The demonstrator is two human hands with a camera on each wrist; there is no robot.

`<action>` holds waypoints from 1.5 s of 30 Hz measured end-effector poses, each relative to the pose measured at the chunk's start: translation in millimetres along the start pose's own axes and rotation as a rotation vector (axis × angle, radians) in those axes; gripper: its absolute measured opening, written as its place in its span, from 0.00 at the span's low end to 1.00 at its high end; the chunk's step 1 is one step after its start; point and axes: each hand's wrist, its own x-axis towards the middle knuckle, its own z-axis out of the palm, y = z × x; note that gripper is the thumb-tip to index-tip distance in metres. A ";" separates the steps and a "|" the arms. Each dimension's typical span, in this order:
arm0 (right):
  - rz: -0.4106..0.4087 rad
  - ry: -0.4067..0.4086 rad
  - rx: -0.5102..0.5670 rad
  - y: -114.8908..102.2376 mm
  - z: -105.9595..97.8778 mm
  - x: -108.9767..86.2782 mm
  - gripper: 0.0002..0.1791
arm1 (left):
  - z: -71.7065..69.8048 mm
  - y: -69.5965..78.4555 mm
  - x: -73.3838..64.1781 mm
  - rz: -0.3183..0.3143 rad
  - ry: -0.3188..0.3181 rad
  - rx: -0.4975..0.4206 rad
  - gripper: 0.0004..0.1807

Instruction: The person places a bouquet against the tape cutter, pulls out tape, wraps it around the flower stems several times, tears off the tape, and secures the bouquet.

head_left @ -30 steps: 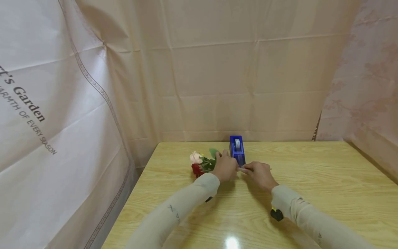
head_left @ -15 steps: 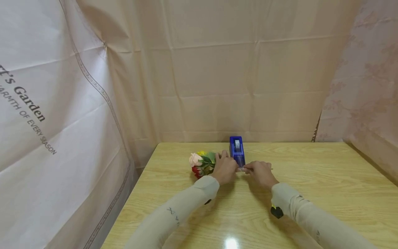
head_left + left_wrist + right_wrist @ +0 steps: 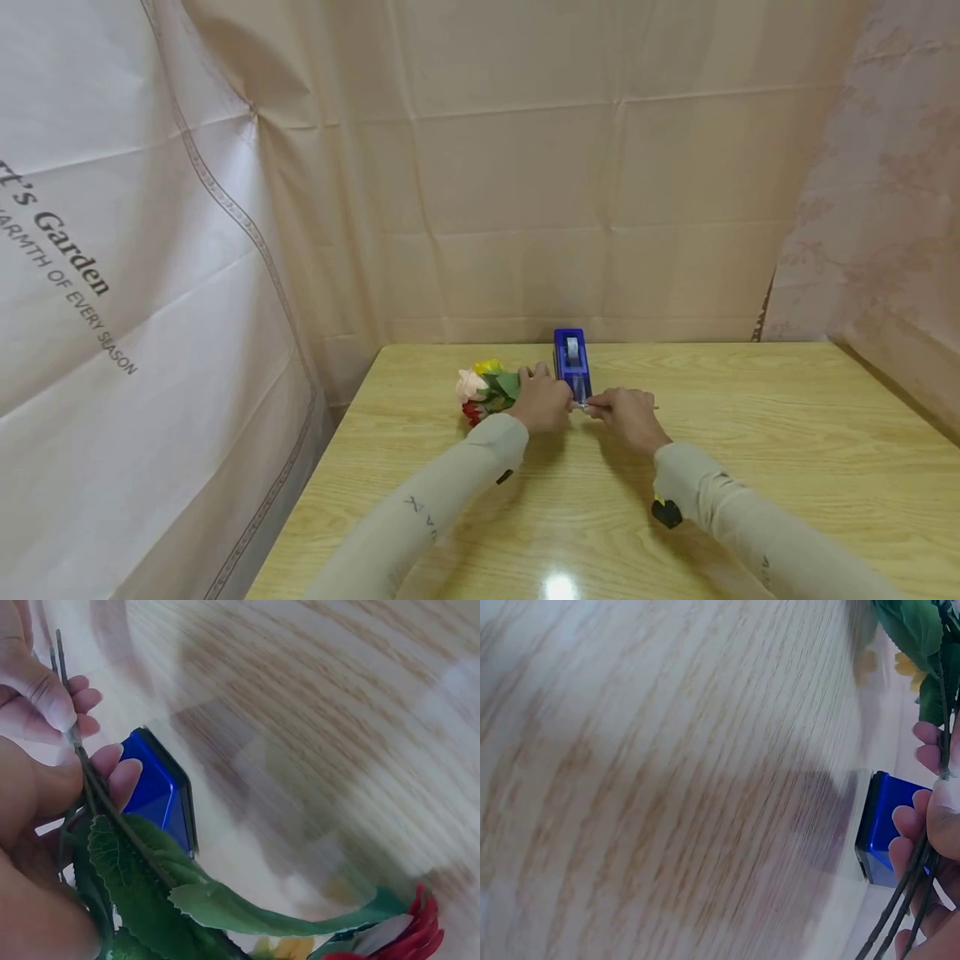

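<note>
A small bunch of artificial flowers lies across both hands, with a pale pink rose (image 3: 471, 385), a yellow flower (image 3: 489, 367) and a red flower (image 3: 471, 412) at its left end. My left hand (image 3: 543, 402) grips the thin stems (image 3: 139, 840) just below the green leaves (image 3: 142, 885). Thumb and fingers of my right hand (image 3: 630, 419) pinch the same stems further down, and the bare ends stick out past it. Between the hands, a pale, clear strip of tape (image 3: 73, 739) shows on the stems. Right behind the fingertips stands a blue tape dispenser (image 3: 572, 367).
The wood-grain table (image 3: 750, 417) runs out to both sides, its back edge against a beige cloth (image 3: 510, 183). A white printed cloth (image 3: 90, 250) hangs at the left. The dispenser holds a roll of clear tape (image 3: 572, 348).
The bunch has turned about its stems: the yellow flower shows more, and the red one has shifted lower and shows less. Both hands have stayed almost in place.
</note>
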 end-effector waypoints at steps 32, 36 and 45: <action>0.162 -0.226 0.003 -3.4 -7.2 15.0 0.12 | 9.6 6.5 -6.6 0.077 0.199 0.245 0.05; 0.136 -0.161 -0.003 -1.7 -8.2 15.1 0.11 | 6.8 4.1 -2.0 0.086 0.168 0.185 0.08; 0.124 -0.136 0.052 0.3 -9.0 15.2 0.12 | 2.5 -14.4 16.1 0.020 -0.038 -0.154 0.17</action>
